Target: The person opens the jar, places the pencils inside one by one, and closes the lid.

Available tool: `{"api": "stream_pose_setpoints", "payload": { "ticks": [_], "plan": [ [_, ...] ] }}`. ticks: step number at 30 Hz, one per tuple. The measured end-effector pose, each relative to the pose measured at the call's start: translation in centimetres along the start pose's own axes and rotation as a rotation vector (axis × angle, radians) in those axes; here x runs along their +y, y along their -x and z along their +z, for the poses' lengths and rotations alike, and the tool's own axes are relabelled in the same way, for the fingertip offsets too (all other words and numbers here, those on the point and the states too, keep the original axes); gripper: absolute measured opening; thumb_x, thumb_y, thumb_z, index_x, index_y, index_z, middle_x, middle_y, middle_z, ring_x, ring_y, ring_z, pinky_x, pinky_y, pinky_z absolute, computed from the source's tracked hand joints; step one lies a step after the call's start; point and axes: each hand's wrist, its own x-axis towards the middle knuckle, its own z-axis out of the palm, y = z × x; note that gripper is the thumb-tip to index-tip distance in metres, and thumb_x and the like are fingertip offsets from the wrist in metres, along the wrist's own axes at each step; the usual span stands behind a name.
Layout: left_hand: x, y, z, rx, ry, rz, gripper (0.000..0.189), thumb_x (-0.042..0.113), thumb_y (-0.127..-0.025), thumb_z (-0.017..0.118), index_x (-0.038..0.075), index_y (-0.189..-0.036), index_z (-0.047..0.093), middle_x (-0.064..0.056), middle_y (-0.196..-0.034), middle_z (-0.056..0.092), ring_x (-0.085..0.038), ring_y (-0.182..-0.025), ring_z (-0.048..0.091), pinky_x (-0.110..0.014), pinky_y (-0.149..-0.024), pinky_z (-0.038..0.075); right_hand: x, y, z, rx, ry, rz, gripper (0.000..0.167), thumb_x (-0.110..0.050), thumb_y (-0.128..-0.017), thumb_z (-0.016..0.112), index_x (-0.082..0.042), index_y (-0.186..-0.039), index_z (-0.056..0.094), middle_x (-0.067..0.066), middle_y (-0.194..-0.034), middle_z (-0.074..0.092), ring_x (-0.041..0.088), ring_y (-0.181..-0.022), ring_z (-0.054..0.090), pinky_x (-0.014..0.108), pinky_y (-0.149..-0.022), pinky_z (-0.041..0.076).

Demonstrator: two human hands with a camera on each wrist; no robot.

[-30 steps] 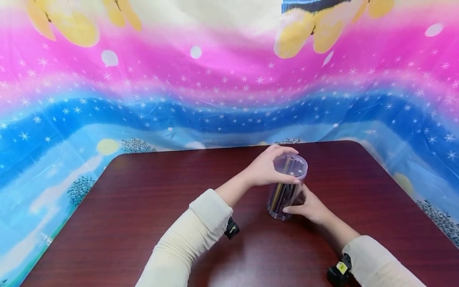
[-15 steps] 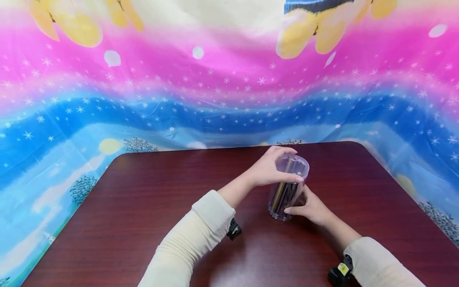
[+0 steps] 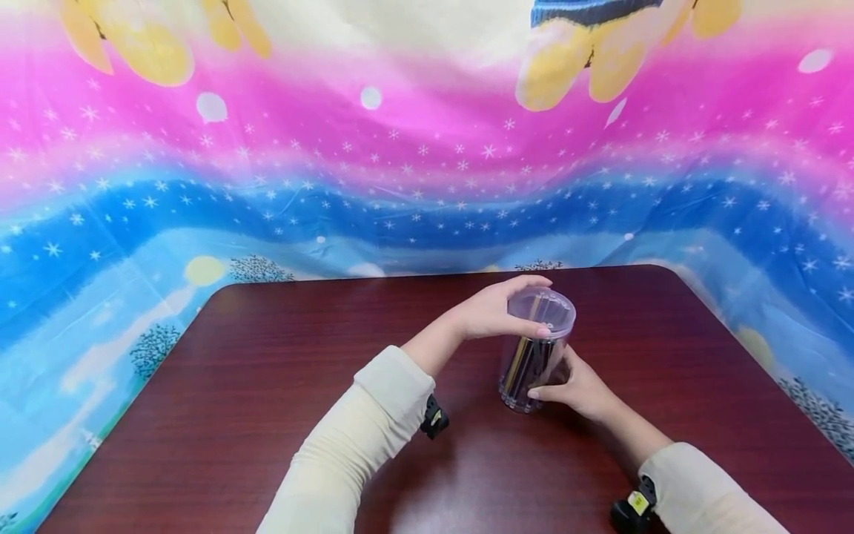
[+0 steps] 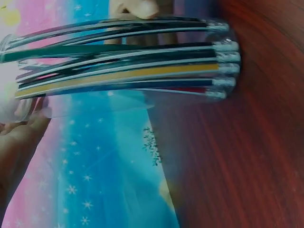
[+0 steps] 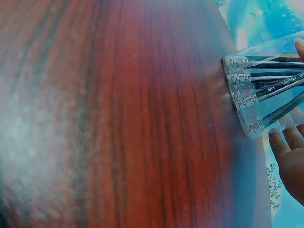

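Observation:
A clear plastic canister (image 3: 543, 352) with a round transparent lid (image 3: 559, 315) stands on the table, tilted slightly in the head view. Several pencils (image 4: 142, 75), mostly dark with one yellow and one green, fill it; their clear-capped ends lie at its base. My left hand (image 3: 490, 311) spans the lid from the left, thumb on the near rim and fingers on the far one. Lower down, my right hand (image 3: 580, 386) grips the canister's body from the right, its thumb in front and its other fingers mostly hidden behind. The right wrist view shows "HB" on one pencil (image 5: 280, 88).
The dark red-brown wooden table (image 3: 300, 356) has rounded far corners. A colourful cloth backdrop (image 3: 400, 170) hangs right behind its far edge and down both sides. Each cuff bears a small black wrist camera (image 3: 435, 417).
My left hand has shifted slightly left around the lid, its thumb tip moving left along the near rim. The right hand and the canister hold nearly still.

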Motion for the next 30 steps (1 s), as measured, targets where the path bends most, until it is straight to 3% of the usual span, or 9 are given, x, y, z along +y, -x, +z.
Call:
{"api": "stream_pose_setpoints", "payload": {
  "ticks": [2,6,10,13,20,25,30],
  "plan": [
    [0.0,0.1,0.3,0.036,-0.045,-0.015,0.07,0.029,-0.067,0.073,0.016,-0.127,0.04,0.003,-0.12,0.041,-0.004,-0.103,0.041,-0.021,-0.086,0.035,0.0,0.0,0.0,0.004,0.004,0.003,0.08,-0.002,-0.068,0.07,-0.004,-0.131,0.02,0.023,-0.116,0.046,0.012,-0.096,0.052,0.025,-0.076,0.045],
    [0.0,0.4,1.4,0.181,-0.152,-0.021,0.077,0.042,-0.058,0.076,0.014,-0.123,0.044,0.002,-0.113,0.038,-0.004,-0.098,0.039,-0.019,-0.081,0.037,-0.1,-0.1,0.1,0.007,-0.002,0.003,0.08,-0.001,-0.067,0.071,-0.002,-0.13,0.021,0.024,-0.114,0.047,0.012,-0.095,0.053,0.025,-0.075,0.045],
    [-0.2,0.7,1.7,0.263,-0.143,0.008,0.071,0.041,-0.056,0.077,0.014,-0.116,0.051,0.006,-0.105,0.045,-0.003,-0.092,0.043,-0.018,-0.078,0.038,-0.1,-0.1,0.3,0.002,-0.016,0.011,0.081,-0.002,-0.067,0.071,-0.004,-0.131,0.021,0.023,-0.116,0.045,0.011,-0.096,0.052,0.024,-0.077,0.045],
    [-0.3,0.9,1.4,0.236,-0.092,0.034,0.065,0.034,-0.059,0.077,0.015,-0.116,0.052,0.008,-0.107,0.047,-0.002,-0.095,0.044,-0.019,-0.079,0.038,-0.1,0.0,0.3,0.002,-0.002,0.012,0.082,-0.003,-0.067,0.071,-0.004,-0.131,0.02,0.022,-0.117,0.045,0.01,-0.097,0.052,0.024,-0.077,0.044],
    [-0.6,0.7,0.6,0.078,0.044,0.114,0.062,0.021,-0.068,0.073,0.014,-0.122,0.045,0.004,-0.115,0.049,-0.004,-0.102,0.044,-0.02,-0.083,0.038,0.1,-0.2,0.2,0.02,0.017,-0.008,0.08,-0.002,-0.066,0.072,-0.004,-0.13,0.022,0.021,-0.117,0.045,0.009,-0.098,0.051,0.022,-0.078,0.043],
    [-0.6,0.5,0.5,0.03,0.098,0.102,0.063,0.015,-0.069,0.071,0.014,-0.124,0.042,0.002,-0.119,0.046,-0.005,-0.102,0.044,-0.021,-0.084,0.037,0.1,-0.2,0.1,0.017,0.023,-0.022,0.083,-0.002,-0.067,0.071,-0.003,-0.131,0.019,0.023,-0.117,0.044,0.012,-0.099,0.05,0.022,-0.077,0.043],
    [1.0,1.2,0.3,0.014,0.145,0.081,0.066,0.008,-0.069,0.069,0.007,-0.127,0.037,-0.004,-0.121,0.046,-0.006,-0.102,0.045,-0.021,-0.086,0.036,0.0,0.0,0.1,-0.007,0.021,-0.05,0.08,0.002,-0.068,0.069,-0.001,-0.129,0.018,0.025,-0.109,0.048,0.018,-0.092,0.053,0.026,-0.07,0.047]
  ]
}}
